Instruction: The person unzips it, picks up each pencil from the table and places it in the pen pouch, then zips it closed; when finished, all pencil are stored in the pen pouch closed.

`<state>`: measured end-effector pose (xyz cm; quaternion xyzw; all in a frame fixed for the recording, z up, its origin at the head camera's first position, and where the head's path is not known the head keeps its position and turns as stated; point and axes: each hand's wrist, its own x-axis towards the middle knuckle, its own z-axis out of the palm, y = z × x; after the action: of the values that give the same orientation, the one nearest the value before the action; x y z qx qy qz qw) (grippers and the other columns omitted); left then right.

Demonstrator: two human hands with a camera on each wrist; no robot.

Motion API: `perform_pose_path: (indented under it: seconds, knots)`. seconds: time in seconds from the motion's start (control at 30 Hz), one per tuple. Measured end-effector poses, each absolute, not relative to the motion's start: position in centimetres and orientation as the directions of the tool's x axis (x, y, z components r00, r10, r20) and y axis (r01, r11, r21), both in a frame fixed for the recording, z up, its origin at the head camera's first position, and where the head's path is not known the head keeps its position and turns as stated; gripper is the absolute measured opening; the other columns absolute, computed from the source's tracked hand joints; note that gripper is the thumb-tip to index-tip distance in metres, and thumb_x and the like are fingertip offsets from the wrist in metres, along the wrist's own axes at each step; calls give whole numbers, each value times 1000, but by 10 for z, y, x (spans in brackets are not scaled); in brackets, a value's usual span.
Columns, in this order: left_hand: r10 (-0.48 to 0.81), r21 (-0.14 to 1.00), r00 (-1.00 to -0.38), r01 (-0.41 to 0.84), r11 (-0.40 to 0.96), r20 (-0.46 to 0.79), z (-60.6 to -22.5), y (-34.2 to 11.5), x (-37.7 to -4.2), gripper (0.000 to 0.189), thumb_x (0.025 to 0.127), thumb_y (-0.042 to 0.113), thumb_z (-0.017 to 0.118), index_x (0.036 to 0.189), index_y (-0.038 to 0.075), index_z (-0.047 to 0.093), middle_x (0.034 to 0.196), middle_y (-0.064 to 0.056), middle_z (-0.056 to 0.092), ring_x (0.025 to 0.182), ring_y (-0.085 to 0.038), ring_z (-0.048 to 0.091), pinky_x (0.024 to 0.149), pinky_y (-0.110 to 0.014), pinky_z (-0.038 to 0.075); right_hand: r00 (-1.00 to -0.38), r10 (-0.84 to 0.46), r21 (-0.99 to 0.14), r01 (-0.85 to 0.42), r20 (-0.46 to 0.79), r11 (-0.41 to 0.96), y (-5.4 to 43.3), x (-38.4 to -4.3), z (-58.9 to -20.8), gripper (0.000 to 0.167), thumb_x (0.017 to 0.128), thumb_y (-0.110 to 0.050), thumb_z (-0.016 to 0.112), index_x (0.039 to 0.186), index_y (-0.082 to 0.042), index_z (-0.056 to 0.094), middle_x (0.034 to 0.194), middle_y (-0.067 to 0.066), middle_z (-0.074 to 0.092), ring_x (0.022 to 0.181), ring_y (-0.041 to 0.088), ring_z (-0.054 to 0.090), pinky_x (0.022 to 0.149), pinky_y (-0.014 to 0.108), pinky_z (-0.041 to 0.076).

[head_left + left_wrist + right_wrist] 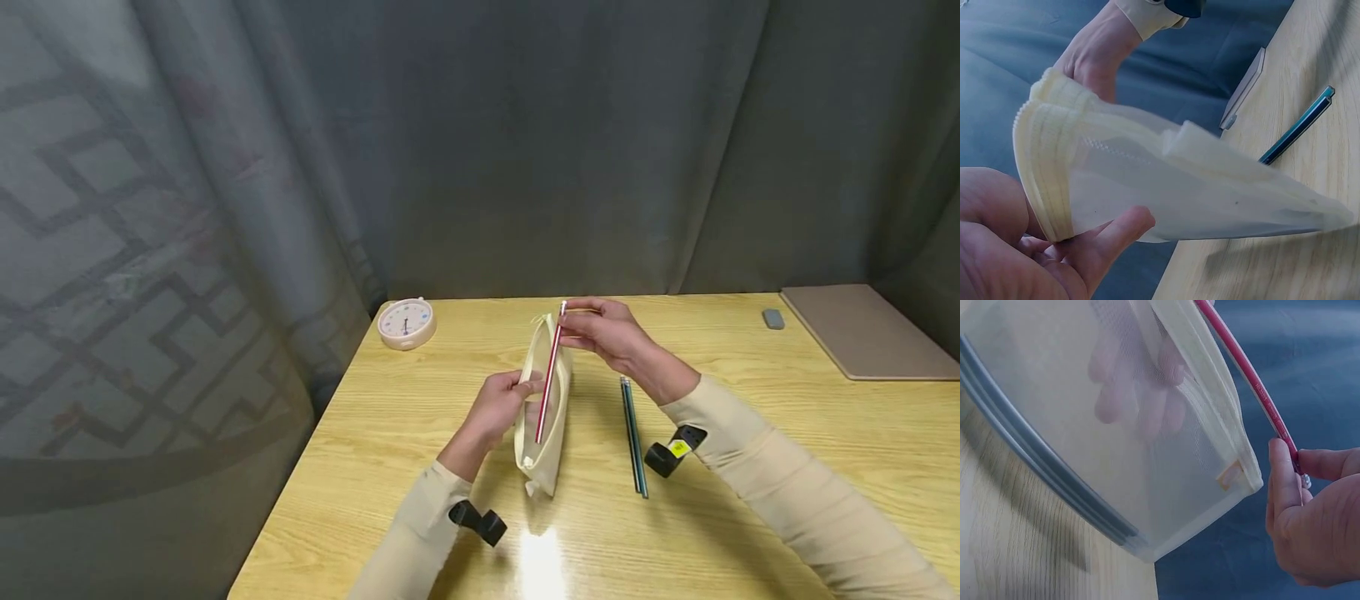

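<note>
My left hand (498,404) grips the zippered rim of a cream see-through mesh pouch (1129,169), thumb at the mouth and fingers along the outside. The pouch's mouth is spread wide and faces up in the head view. Between thumb and fingertips my right hand (611,333) pinches a red-and-white striped pencil (551,371) near its upper, metal-tipped end. The pencil slants down over the pouch's mouth, its lower end overlapping the inside. Through the mesh, a grey-blue striped pencil shape (1054,475) shows along the pouch's bottom in the right wrist view.
Two dark pencils (637,437), black and teal, lie side by side on the table right of the pouch. A pink round clock (407,321) stands at the far left. Far right are a small grey eraser-like block (773,318) and a brown flat board (873,329). Dark curtains (540,150) hang behind.
</note>
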<state>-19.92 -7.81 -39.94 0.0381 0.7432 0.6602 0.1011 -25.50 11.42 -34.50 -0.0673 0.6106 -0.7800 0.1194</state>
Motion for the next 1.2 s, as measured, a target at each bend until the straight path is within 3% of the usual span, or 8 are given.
perform_pose_path:
  seconds: [0.2, 0.43, 0.6, 0.9, 1.07, 1.2]
  knots:
    - [192, 992, -977, -80, 94, -97, -399, -77, -200, 31, 104, 1, 49, 127, -15, 63, 96, -17, 72, 67, -14, 68, 60, -25, 62, -968, -251, -976, 78, -24, -205, 108, -251, -343, 42, 101, 6, 57, 139, 14, 42, 94, 2, 67, 78, 7, 71, 75, 19, 64]
    - [187, 991, -977, -82, 108, -102, -399, -77, -199, 31, 104, 1, 50, 126, -15, 64, 117, -27, 71, 74, -19, 72, 69, -34, 67, -969, -245, -978, 69, -18, -198, 102, -248, -344, 36, 100, 8, 57, 134, 13, 47, 90, 0, 66, 77, 6, 70, 73, 19, 64]
    - [182, 990, -978, -79, 116, -99, -399, -77, -199, 31, 105, 1, 48, 124, -15, 65, 119, -29, 70, 74, -21, 73, 70, -37, 67, -971, -237, -985, 55, -16, -160, 99, -247, -346, 40, 100, 8, 57, 138, 17, 44, 89, -1, 66, 74, 5, 70, 72, 19, 64]
    - [174, 988, -980, -76, 132, -98, -399, -76, -201, 31, 105, 3, 48, 122, -15, 66, 121, -30, 70, 65, -11, 65, 61, -21, 60, -974, -228, -994, 25, 1, -109, 94, -241, -348, 38, 98, 9, 59, 134, 16, 47, 91, 1, 64, 71, 6, 69, 68, 21, 64]
    - [164, 985, -982, -62, 164, -89, -398, -75, -200, 29, 104, 5, 51, 118, -13, 70, 113, -25, 73, 75, -17, 68, 65, -24, 60, -975, -220, -998, -5, 19, -66, 95, -240, -349, 38, 98, 6, 60, 134, 16, 49, 94, 3, 64, 72, 5, 69, 70, 21, 64]
    - [158, 981, -984, -57, 184, -87, -397, -75, -200, 29, 104, 7, 54, 122, -10, 69, 115, -23, 73, 95, -25, 72, 74, -28, 62, -975, -220, -999, -24, 32, -38, 96, -239, -349, 39, 98, 3, 62, 133, 16, 50, 95, 5, 64, 77, 7, 71, 75, 23, 65]
